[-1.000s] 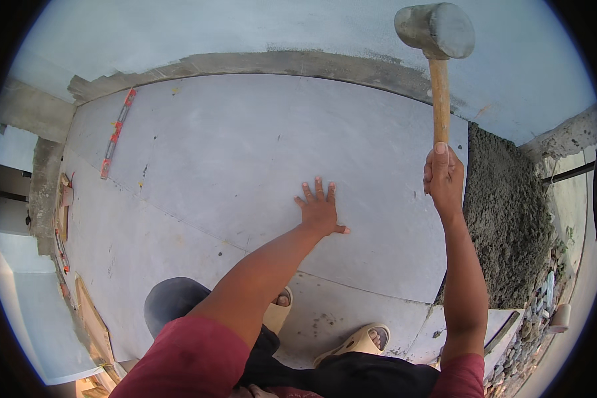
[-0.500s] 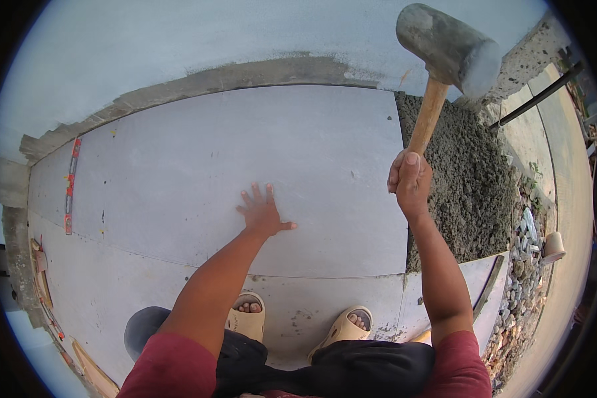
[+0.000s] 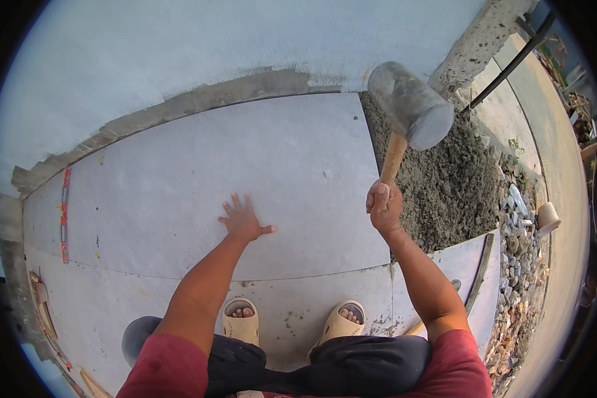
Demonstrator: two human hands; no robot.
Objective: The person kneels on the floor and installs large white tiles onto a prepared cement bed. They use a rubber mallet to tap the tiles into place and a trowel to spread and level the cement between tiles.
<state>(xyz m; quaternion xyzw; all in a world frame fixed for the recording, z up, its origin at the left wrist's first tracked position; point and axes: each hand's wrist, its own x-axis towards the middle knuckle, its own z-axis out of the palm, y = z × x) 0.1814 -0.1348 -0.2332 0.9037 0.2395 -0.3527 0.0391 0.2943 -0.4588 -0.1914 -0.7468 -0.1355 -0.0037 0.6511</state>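
My right hand [image 3: 385,204] is wrapped round the wooden handle of a large rubber mallet [image 3: 408,106], gripping it with the grey head raised over the right end of the tiles. Flat on a big light-grey floor tile [image 3: 312,159] rests my left hand [image 3: 244,221], its fingers spread. To the right of that tile lies a patch of wet grey mortar [image 3: 448,192], partly hidden by the mallet. A red spirit level [image 3: 65,215] sits across the tiles at the far left.
A pale wall [image 3: 212,40] with a bare cement strip runs along the far side. On the right are gravel and rubble [image 3: 511,278], a beige cup-shaped container [image 3: 548,217] and a dark pole [image 3: 511,66]. My sandalled feet [image 3: 242,322] stand on the near tiles.
The mallet and my right hand have come lower in the view. My left hand stays spread on the tile. The whole view has shifted and turned slightly.
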